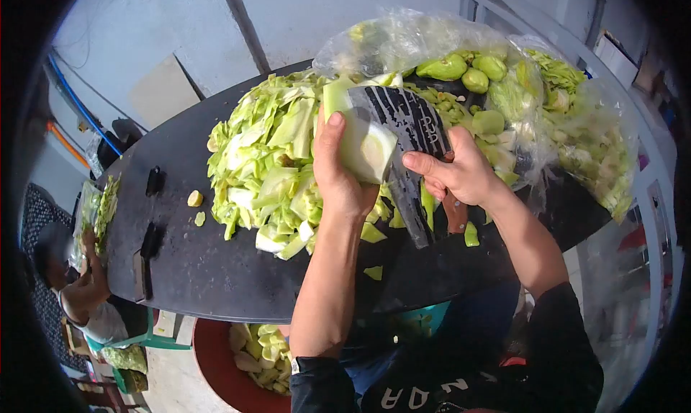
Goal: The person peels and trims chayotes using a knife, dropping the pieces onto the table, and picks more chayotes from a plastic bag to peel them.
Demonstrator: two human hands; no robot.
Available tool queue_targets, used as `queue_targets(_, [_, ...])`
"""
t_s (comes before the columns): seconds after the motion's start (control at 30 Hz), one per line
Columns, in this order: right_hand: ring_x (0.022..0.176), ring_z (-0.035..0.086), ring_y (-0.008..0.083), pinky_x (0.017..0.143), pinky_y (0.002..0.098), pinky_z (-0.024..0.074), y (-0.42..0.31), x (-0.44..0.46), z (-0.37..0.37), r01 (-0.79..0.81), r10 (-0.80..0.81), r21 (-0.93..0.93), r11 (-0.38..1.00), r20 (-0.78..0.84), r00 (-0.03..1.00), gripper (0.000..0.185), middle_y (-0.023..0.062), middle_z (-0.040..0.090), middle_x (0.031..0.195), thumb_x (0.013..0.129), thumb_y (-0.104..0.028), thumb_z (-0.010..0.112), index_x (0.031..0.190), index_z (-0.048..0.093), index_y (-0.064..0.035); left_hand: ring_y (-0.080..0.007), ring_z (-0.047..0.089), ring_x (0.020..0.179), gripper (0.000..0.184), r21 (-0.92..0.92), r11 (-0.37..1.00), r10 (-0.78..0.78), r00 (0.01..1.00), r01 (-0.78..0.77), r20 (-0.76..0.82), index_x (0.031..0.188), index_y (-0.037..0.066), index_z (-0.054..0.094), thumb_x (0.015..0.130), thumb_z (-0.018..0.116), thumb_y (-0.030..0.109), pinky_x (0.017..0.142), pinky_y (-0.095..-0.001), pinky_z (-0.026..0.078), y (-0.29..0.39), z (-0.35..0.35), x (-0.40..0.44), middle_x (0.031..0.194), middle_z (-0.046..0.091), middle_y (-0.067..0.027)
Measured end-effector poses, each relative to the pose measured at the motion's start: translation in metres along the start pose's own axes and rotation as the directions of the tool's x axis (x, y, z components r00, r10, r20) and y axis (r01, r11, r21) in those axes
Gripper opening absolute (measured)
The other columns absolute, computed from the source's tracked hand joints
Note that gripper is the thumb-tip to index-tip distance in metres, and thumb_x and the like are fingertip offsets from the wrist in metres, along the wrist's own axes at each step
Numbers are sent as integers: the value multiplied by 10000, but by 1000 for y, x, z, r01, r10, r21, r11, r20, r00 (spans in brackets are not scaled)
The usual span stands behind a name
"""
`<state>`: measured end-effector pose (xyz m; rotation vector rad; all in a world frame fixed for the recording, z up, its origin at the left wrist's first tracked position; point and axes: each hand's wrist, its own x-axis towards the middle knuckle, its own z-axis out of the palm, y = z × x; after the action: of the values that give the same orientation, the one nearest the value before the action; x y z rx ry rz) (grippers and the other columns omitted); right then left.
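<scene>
- Tub [207, 359]: red-brown, below the near table edge; holds pale green vegetable pieces [265, 352].
- Right-hand plastic bag [538, 150]: clear, on the table's right end; cut green vegetable shows through the film.
- Far plastic bag [414, 39]: clear, bunched along the far edge; contents mostly obscured by glare.
- Vegetable chunk [371, 147]: pale green, held above the black table [209, 269], just right of the heap of cut stems [270, 154]. Long axis slants from far left to near right; a pale face shows at the near right end.
- Cleaver [410, 129]: dark striped blade, beside the chunk; broad end away from the wearer, wooden handle toward the wearer. Long axis runs roughly far to near.
- Left hand [338, 161]: closed around the chunk, thumb on its upper side.
- Right hand [457, 170]: clamped on the cleaver, thumb against the blade.
</scene>
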<state>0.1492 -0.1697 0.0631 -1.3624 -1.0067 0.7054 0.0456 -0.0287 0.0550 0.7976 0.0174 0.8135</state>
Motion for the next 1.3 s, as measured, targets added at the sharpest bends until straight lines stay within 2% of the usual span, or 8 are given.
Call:
queue_targets(0.17, [444,467,47,411,236,373,-6,1,5,9,-9,-5,1000,-23,1000,182,-28,540,612,936,-155,709,861,597,-34,-208,628,1025,496,44,998,34,999,-33,-10,1241,75,585,953,576,478,877,-391,521,3,-5,3,1099,649,-64])
queue_targets(0.23, [437,468,52,410,242,378,-9,2,4,2,-2,-9,1000,-9,1000,209,-27,533,586,936,-173,712,833,591,-37,-232,620,1104,556,-313,937,-103,978,158,183,1319,79,558,973,520,513,937,-402,508,10,-6,3,1184,649,-88])
queue_targets(0.4, [426,468,57,408,250,380,-5,8,3,-15,15,-22,1000,9,1000,240,-27,524,555,940,-194,712,805,587,-40,-233,647,1062,573,-66,993,-96,995,97,11,1313,76,572,974,511,534,948,-411,505,7,-6,9,1172,670,-86])
queue_targets(0.6, [446,459,48,413,235,374,-13,5,4,-27,26,-101,994,-4,1000,197,-32,534,607,934,-170,716,851,599,-35,-197,658,926,503,-209,968,-136,990,140,34,1235,107,594,964,549,528,832,-369,534,13,-2,5,1031,670,-49])
queue_targets(0.93, [428,462,58,411,260,387,-9,14,2,-55,53,-123,991,-14,998,255,-23,528,546,923,-207,731,786,604,-34,-201,642,944,468,-106,985,-141,989,135,-43,1173,109,619,967,551,523,875,-381,511,4,-9,7,1022,664,-40])
queue_targets(1.13, [426,474,63,406,264,370,-19,9,13,-107,80,-295,949,-103,991,256,-11,530,531,930,-207,717,784,610,-26,-161,580,853,370,35,995,98,979,-94,-179,1105,69,581,1024,521,425,764,-327,491,-7,-7,14,967,609,-49])
queue_targets(1.23, [426,457,56,397,263,335,-12,12,16,-58,13,-329,942,-137,990,260,-23,510,528,937,-201,709,776,590,-36,-143,538,829,377,301,926,300,929,-229,-216,1141,9,564,1038,516,369,753,-314,465,-7,1,12,946,591,-60])
queue_targets(1.3, [428,464,61,403,264,347,-14,14,18,-56,1,-395,917,-138,990,244,-19,511,531,939,-174,701,778,587,-31,-149,533,855,408,685,617,572,819,-387,-52,1214,-54,525,1039,526,314,782,-306,456,-12,-7,16,952,592,-78])
